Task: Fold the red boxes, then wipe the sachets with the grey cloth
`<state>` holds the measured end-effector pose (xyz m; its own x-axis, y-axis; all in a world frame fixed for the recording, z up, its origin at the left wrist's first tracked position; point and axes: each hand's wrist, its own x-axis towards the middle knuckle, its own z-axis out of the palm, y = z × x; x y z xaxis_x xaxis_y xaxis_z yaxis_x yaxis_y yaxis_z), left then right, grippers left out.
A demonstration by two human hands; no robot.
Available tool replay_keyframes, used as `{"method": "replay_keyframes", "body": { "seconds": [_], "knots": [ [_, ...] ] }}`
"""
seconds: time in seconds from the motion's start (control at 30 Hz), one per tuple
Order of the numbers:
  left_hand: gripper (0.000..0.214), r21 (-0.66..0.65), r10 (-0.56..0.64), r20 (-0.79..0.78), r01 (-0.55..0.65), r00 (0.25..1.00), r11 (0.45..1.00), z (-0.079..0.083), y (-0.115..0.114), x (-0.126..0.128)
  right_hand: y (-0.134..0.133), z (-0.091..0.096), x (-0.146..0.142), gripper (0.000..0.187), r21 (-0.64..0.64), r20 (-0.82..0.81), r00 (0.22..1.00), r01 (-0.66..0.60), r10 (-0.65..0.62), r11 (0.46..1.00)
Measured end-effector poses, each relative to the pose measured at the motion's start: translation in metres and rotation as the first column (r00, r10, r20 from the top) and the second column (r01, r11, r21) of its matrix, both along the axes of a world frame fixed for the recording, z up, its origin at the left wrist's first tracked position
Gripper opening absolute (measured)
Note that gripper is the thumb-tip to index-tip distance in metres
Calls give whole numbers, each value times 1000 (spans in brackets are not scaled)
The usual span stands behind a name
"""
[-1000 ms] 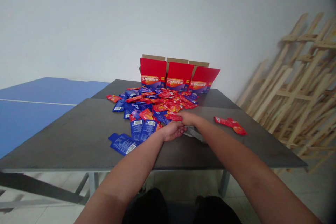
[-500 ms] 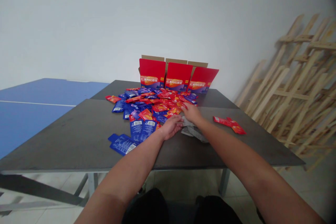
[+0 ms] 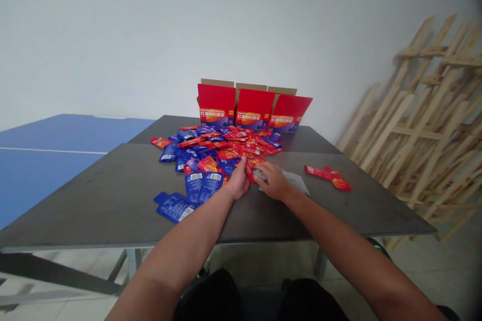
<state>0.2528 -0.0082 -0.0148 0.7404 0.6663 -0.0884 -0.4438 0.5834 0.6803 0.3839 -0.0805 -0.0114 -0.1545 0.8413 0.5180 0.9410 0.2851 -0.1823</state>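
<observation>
My left hand (image 3: 239, 180) is closed around a small red sachet (image 3: 249, 171), which it holds upright above the table at the near side of the pile. My right hand (image 3: 275, 181) is just to its right, thumb and fingers curled over a grey cloth (image 3: 299, 182). Part of the cloth shows between thumb and fingers, and the rest spreads out behind the hand. Beyond both hands lies a heap of red sachets (image 3: 229, 154) mixed with blue pouches (image 3: 195, 184). One flat blue pouch (image 3: 175, 206) lies at the near left of the heap.
Three red cartons (image 3: 217, 105) with raised flaps stand in a row at the back of the dark table (image 3: 124, 195). A few red sachets (image 3: 331, 176) lie apart on the right. A blue table (image 3: 75, 133) is at left, wooden frames (image 3: 410, 130) lean at right.
My right hand has drawn back from the heap onto the grey cloth, which is now spread further right. A red sachet has come into my left hand, which was holding no sachet before.
</observation>
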Motion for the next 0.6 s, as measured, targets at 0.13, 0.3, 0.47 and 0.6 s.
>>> {"method": "replay_keyframes", "body": {
  "seconds": [0.13, 0.3, 0.47, 0.6],
  "knots": [
    [48, -105, 23, -21, -25, 1000, 994, -1, 3, -4, -5, -13, 20, 41, -48, -37, 991, 130, -132, 990],
    [58, -248, -191, 47, 197, 980, 949, 3, 6, -16, -2, -26, 28, 44, -164, 65, 986, 165, -156, 973],
    [55, -242, -260, 95, 276, 961, 930, 5, 9, -21, -4, -26, 23, 33, 28, -137, 981, 143, -138, 989],
    [54, -237, -248, 37, 249, 968, 939, 3, 8, -20, -16, -25, 8, 32, 179, -111, 993, 50, -30, 983]
  ]
}}
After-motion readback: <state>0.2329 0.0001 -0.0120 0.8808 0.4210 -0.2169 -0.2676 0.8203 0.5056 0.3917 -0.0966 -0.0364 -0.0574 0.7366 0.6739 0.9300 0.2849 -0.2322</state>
